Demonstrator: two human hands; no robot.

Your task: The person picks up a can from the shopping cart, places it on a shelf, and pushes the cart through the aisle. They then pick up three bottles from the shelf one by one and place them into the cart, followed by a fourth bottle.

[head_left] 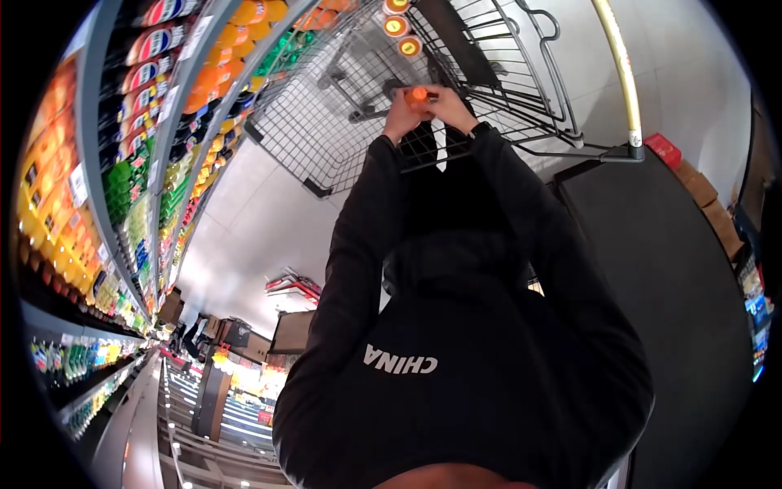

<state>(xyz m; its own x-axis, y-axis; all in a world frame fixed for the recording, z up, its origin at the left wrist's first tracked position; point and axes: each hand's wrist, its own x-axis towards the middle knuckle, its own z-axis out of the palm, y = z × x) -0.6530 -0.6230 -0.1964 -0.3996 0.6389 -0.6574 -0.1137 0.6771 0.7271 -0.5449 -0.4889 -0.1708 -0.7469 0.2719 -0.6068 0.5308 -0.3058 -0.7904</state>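
Note:
Both of my hands meet over a wire shopping cart (314,122). Between them is a bottle with an orange cap (419,94); most of its body is hidden by the fingers. My left hand (399,119) is closed around one side of it. From the other side, my right hand (450,109), with a dark band at the wrist, closes its fingers on the bottle near the cap. Farther off in the cart stand several round-topped containers (397,27) with orange tops and yellow labels.
Shelves packed with drink bottles (151,69) run along the left. The cart's yellow handle bar (623,73) is at upper right. A dark flat-topped block (660,261) stands at right, with cardboard boxes (705,196) beyond it. Pale floor tiles (244,204) show beside the cart.

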